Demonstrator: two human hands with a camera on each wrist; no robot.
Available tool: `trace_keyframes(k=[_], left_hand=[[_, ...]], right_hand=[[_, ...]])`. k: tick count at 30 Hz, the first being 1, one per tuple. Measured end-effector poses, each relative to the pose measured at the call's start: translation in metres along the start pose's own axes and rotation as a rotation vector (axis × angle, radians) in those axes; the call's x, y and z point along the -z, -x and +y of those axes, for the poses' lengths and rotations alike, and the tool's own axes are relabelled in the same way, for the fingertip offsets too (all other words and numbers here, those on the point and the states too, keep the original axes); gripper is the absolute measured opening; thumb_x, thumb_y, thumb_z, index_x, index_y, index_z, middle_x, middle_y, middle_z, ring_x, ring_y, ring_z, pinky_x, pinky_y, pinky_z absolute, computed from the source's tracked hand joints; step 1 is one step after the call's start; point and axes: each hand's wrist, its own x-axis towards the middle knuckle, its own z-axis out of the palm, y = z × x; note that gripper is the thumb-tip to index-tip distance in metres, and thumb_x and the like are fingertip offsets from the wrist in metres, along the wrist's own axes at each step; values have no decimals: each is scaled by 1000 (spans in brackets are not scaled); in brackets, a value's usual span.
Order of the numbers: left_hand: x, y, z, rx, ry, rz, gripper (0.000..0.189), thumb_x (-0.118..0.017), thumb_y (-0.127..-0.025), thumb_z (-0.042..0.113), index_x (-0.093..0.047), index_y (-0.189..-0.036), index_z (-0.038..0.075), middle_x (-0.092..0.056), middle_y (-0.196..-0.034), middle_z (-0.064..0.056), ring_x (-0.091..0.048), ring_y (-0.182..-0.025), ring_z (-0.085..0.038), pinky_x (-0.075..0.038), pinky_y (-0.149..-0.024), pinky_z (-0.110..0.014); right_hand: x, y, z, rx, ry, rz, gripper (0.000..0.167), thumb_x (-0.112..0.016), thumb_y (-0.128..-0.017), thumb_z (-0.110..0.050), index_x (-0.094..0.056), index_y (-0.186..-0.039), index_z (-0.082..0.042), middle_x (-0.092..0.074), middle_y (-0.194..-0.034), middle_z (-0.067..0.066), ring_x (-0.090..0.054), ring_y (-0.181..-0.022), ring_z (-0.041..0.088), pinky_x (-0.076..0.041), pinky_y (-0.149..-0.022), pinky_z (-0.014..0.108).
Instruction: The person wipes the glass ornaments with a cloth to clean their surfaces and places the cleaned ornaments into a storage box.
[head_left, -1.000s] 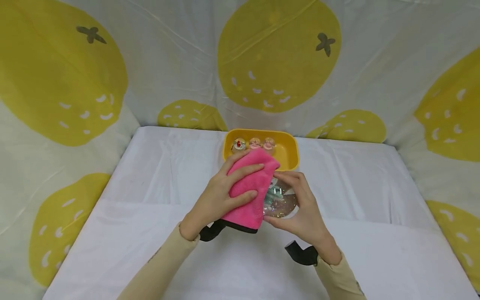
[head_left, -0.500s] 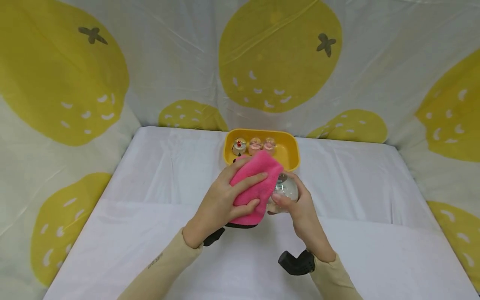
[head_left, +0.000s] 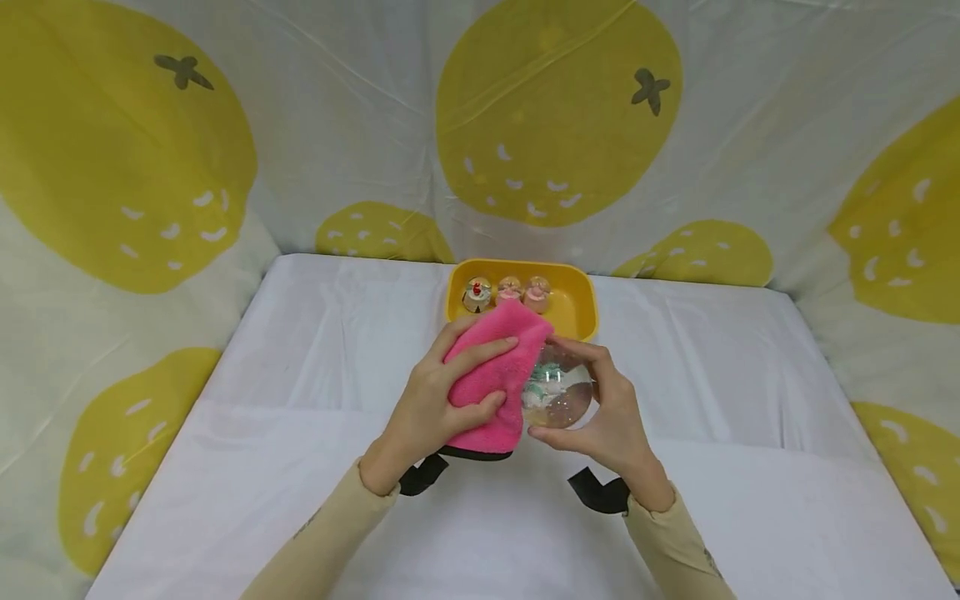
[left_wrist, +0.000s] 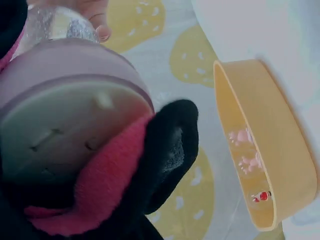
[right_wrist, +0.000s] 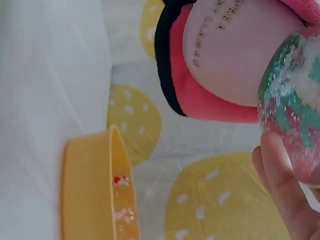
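A snow globe (head_left: 561, 392) with a clear glittery dome and green and white figures inside is held up between both hands, tipped on its side. Its pale pink base (right_wrist: 225, 55) bears raised lettering, and the underside shows in the left wrist view. The left hand (head_left: 431, 400) grips a pink cloth (head_left: 491, 387) with black edging, wrapped around the base. On the dome's other side, the right hand (head_left: 618, 417) holds the glass between thumb and fingers. From the head view the cloth hides the base.
Behind the hands, a yellow tray (head_left: 577, 312) stands near the table's back edge. Inside it are three small globes (head_left: 537, 293), one with a red figure and two pinkish. White cloth covers the table (head_left: 300, 350); a lemon-print curtain (head_left: 375, 108) encloses it.
The right hand has rolled on the dome: its thumb, over the glass half a second ago, is now at the lower edge. The cloth and globe have shifted slightly left.
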Motion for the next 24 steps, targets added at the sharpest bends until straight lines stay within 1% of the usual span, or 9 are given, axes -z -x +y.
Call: trace_keyframes(k=[3,6,8,10,12,14,16,21,24], left_hand=[[-2,2,3,-56,-77,1,47,-74,-81,23,-62,-126,17,-42,-140,-10,-45,-121,-25,-52,-85,-33],[-4,3,6,-90,-178,3,48,-75,-80,27,-63,-126,19,-41,-141,-13,-44,-123,-27,-52,-85,-34],[-4,3,6,-77,-205,4,49,-75,-79,28,-63,-126,20,-41,-140,-13,-44,-123,-27,-53,-84,-34],[-4,3,6,-42,-188,6,51,-76,-78,28,-63,-126,20,-41,-139,-11,-44,-122,-25,-54,-82,-33],[-1,1,5,6,-137,15,51,-76,-78,26,-62,-127,21,-42,-139,-9,-45,-121,-23,-54,-79,-32],[4,-2,4,45,-81,23,51,-77,-78,24,-62,-127,20,-42,-139,-7,-44,-121,-21,-54,-77,-31],[8,-6,4,58,-36,24,51,-77,-78,22,-62,-127,20,-42,-139,-6,-44,-121,-21,-55,-76,-31],[8,-8,6,13,-38,-2,53,-78,-76,21,-61,-127,18,-40,-141,-6,-42,-123,-22,-54,-77,-30],[3,-6,8,-22,-146,-2,55,-78,-75,24,-61,-127,19,-38,-143,-9,-40,-126,-24,-54,-81,-33]], right_hand=[[-6,1,1,-116,-141,72,75,-85,-71,-28,-46,-126,6,-56,-121,18,-56,-98,18,-53,-75,21],[-11,0,-3,-364,-277,121,55,-73,-76,-10,-46,-122,4,-56,-113,17,-60,-89,21,-57,-67,30],[-13,-1,-8,-511,-318,128,48,-65,-79,-10,-45,-121,2,-55,-110,16,-62,-85,24,-57,-63,33],[-11,-2,-12,-577,-350,77,54,-64,-82,-12,-39,-129,-3,-53,-112,17,-64,-78,26,-57,-63,34],[-7,-1,-14,-529,-337,-18,69,-68,-82,-9,-31,-140,-9,-50,-118,19,-65,-76,25,-56,-64,32],[-2,1,-14,-414,-310,-99,84,-73,-79,-2,-24,-146,-15,-44,-128,18,-64,-71,20,-55,-66,31],[1,1,-12,-276,-230,-141,99,-82,-70,3,-23,-148,-16,-39,-136,14,-63,-80,16,-55,-66,30],[5,-1,-4,-34,-25,-66,94,-91,-63,-24,-37,-137,-3,-45,-136,16,-50,-112,19,-53,-77,24],[2,-3,0,-18,-45,15,86,-86,-68,-38,-43,-131,3,-50,-128,18,-56,-100,21,-53,-73,22]])
